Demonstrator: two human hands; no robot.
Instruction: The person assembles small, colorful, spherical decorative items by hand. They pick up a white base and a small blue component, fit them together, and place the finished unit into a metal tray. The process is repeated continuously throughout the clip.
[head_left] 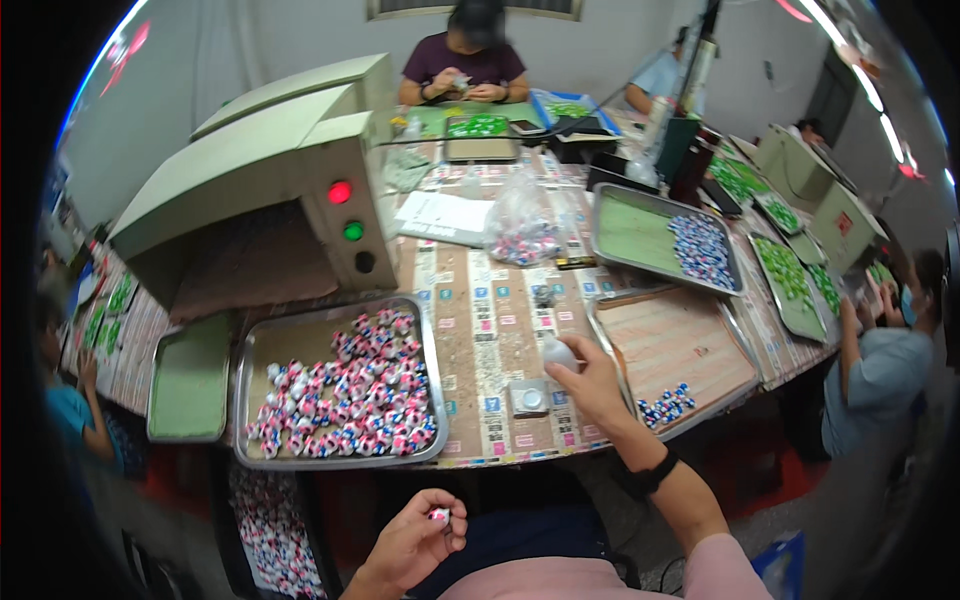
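Low in the picture, close to my body, my left hand (415, 540) pinches a small white and pink piece (439, 515) between thumb and fingers. Over the table, my right hand (595, 383) grips a small whitish rounded bottle or bulb (558, 352); its exact kind is unclear. Just below that lies a small silvery block (528, 397) with a round recess. To the left, a metal tray (437, 375) holds many pink, white and blue pieces of similar look. A tan-lined tray (680, 345) on the right has a cluster of small blue and white pieces (667, 404) at its near corner.
A beige machine (260, 180) with red and green lights stands at left, beside a green-lined tray (190, 385). Behind sit a plastic bag (522, 225) of pieces and another tray (640, 228). Below left is a full bin (275, 530). Other people work around the table.
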